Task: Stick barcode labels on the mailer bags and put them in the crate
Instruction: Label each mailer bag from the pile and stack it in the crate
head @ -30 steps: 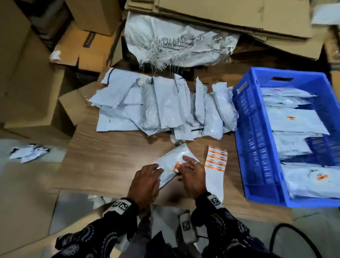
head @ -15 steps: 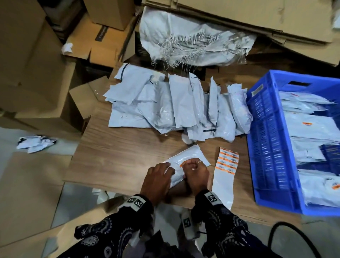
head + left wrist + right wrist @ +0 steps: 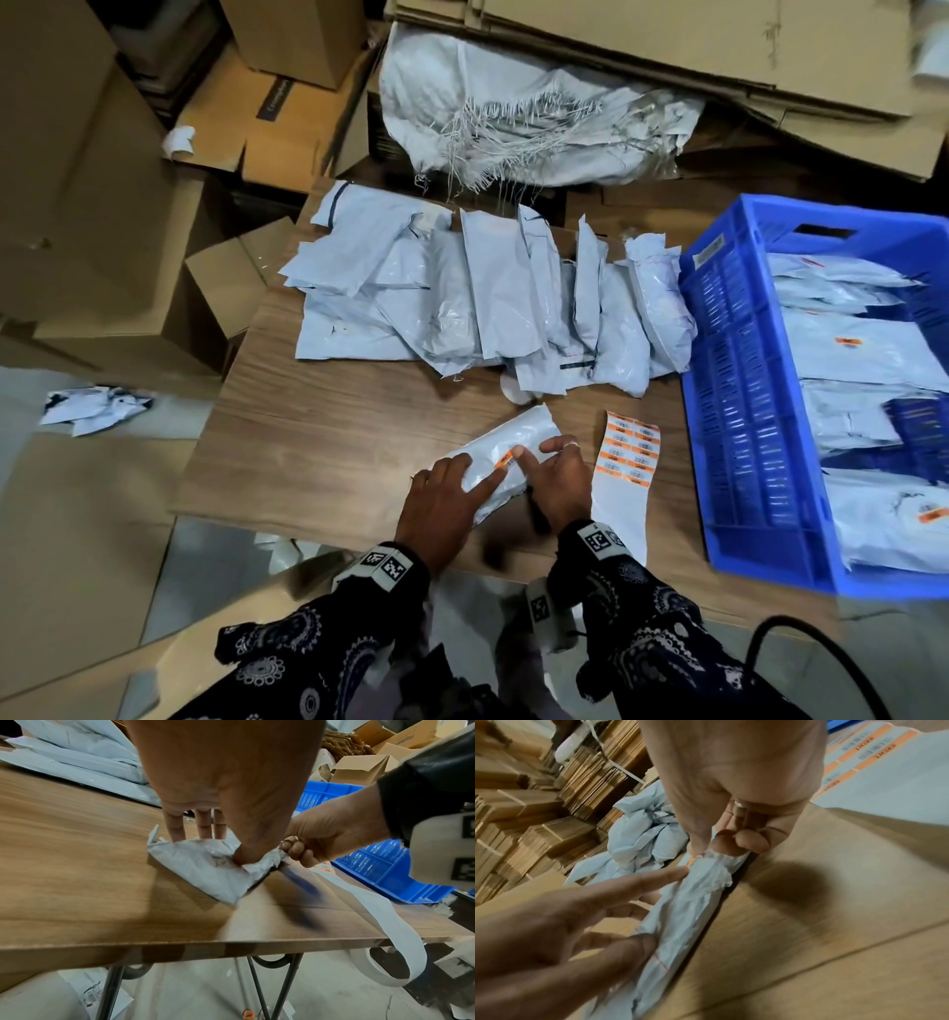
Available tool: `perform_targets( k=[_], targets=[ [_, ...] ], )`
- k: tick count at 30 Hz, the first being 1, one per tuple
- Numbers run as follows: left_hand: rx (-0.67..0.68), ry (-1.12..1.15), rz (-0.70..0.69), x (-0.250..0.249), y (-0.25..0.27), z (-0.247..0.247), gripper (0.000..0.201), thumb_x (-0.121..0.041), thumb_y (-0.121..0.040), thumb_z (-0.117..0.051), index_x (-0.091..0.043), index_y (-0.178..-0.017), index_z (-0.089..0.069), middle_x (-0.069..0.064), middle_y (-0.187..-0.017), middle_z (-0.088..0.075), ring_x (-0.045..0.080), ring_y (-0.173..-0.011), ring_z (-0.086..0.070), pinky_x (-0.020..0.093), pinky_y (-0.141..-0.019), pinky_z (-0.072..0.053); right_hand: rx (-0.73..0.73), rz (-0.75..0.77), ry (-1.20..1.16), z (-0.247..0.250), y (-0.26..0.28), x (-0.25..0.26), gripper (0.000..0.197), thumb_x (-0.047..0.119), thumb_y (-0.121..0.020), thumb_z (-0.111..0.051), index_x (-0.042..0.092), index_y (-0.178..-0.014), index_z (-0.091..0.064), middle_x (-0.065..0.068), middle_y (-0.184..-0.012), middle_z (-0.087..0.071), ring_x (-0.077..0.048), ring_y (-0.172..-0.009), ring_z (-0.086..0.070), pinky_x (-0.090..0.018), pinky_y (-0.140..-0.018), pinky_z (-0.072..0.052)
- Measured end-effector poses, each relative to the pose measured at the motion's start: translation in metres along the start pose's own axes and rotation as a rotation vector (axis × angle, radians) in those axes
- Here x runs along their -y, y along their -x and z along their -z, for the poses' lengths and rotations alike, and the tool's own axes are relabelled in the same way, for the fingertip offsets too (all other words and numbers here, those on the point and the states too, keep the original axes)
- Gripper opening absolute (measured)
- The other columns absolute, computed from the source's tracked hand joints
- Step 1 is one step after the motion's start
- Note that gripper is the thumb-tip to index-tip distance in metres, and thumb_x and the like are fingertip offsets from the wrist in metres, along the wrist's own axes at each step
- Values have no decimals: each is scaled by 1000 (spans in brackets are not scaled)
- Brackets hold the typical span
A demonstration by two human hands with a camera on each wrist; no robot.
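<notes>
- Lying slantwise near the front edge of the desk (image 3: 334,437): one grey mailer bag (image 3: 524,429), with an orange barcode label (image 3: 505,459) on its upper face
- Left hand (image 3: 441,498) open, straight fingers pressed flat on the bag's near end
- Right hand (image 3: 562,478) half closed, thumb tip down on the label, other fingers curled at the bag's edge; cannot tell whether they pinch the film
- Wrinkled, puffy film under the thumb: likely to leave a crease or bubble across the barcode, making it hard to scan, if pressed in one spot and not smoothed outward
- Slippery bag on smooth wood: may skid toward the front edge and drop off if the left hand lifts before the label has bonded
- Label corner may cling to the thumb and peel back when the thumb lifts
- Label sheet (image 3: 629,452) just right of the bag, its bare backing hanging over the front edge: easily dragged off by a sleeve when carrying the bag across to the blue crate (image 3: 739,411) at the right edge
- Pile of unlabelled bags (image 3: 488,298) along the far edge, touching the crate wall: risk of an unlabelled one sliding in unnoticed
</notes>
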State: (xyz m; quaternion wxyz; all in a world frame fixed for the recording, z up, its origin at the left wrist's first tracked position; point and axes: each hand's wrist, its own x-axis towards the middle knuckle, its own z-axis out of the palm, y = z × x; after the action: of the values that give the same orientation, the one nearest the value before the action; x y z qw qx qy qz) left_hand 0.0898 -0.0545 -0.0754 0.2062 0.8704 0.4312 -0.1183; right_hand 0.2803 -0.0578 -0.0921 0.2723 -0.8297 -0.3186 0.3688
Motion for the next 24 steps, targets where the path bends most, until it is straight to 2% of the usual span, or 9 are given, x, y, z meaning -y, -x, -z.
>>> perform_targets(
  k=[3, 6, 9, 14, 16, 18, 20, 22, 24],
  targets=[
    [-16, -1, 1, 0, -1, 0, 104, -28, -57, -87, -41, -149, -40, 7, -123, -60, 27, -98, -62, 40, -68, -53, -8, 28, 9, 2, -3, -3, 37, 63, -85, -64, 29, -91, -53, -2, -83, -71, -24, -85, -68, -42, -85, -55],
    [-25, 1, -5, 0, -1, 0, 103, -28, -55, -87, -39, -148, -43, 6, -122, -59, 26, -96, -63, 39, -67, -53, 42, 27, 49, 5, -1, 2, 48, 73, -76, -64, 31, -95, -51, 0, -82, -69, -19, -83, -66, -38, -82, -53],
    [-27, 9, -13, 0, -1, 0, 101, -29, -53, -88, -39, -144, -46, 5, -121, -57, 26, -94, -64, 39, -66, -54, 93, 26, 148, 7, -1, 4, 44, 64, -81, -70, 31, -101, -48, -1, -89, -68, -20, -88, -63, -35, -79, -48],
    [-41, 27, 6, -1, -1, 1, 95, -25, -60, -82, -39, -146, -44, 4, -123, -56, 26, -97, -64, 39, -69, -54, 54, 31, 150, 7, -6, 5, 26, 53, -96, -55, 28, -96, -50, -9, -98, -71, -32, -100, -65, -40, -85, -50],
    [-29, 16, -2, -1, 0, 0, 100, -23, -59, -80, -41, -150, -42, 6, -123, -59, 27, -97, -63, 39, -69, -54, 64, 25, 163, 9, -2, 8, 33, 61, -94, -54, 28, -99, -50, -7, -100, -70, -30, -100, -64, -40, -85, -49],
    [-19, 4, -13, 0, 0, -1, 99, -23, -57, -82, -42, -147, -45, 7, -122, -60, 28, -96, -64, 40, -67, -54, 104, 17, 206, 11, 2, 11, 43, 68, -86, -61, 30, -103, -49, 0, -100, -66, -24, -97, -62, -36, -81, -45],
    [-18, 10, -12, 2, -2, -2, 93, -24, -56, -83, -41, -141, -51, 7, -122, -61, 27, -95, -65, 40, -66, -55, 120, 16, 249, 10, 0, 10, 46, 66, -84, -66, 30, -105, -47, 1, -100, -64, -23, -97, -60, -35, -79, -42],
    [-59, 31, -10, 2, -2, -2, 81, -25, -58, -81, -37, -133, -53, 5, -122, -57, 27, -95, -65, 39, -66, -55, 110, 22, 249, 9, -3, 10, 35, 59, -91, -61, 28, -104, -48, -5, -103, -67, -28, -101, -62, -38, -84, -47],
    [-97, 52, -11, 2, -1, -2, 78, -23, -61, -78, -34, -134, -51, 3, -123, -55, 27, -96, -65, 38, -67, -55, 92, 22, 222, 9, -4, 10, 27, 52, -98, -54, 26, -101, -49, -10, -105, -69, -33, -105, -62, -42, -88, -49]
  ],
)
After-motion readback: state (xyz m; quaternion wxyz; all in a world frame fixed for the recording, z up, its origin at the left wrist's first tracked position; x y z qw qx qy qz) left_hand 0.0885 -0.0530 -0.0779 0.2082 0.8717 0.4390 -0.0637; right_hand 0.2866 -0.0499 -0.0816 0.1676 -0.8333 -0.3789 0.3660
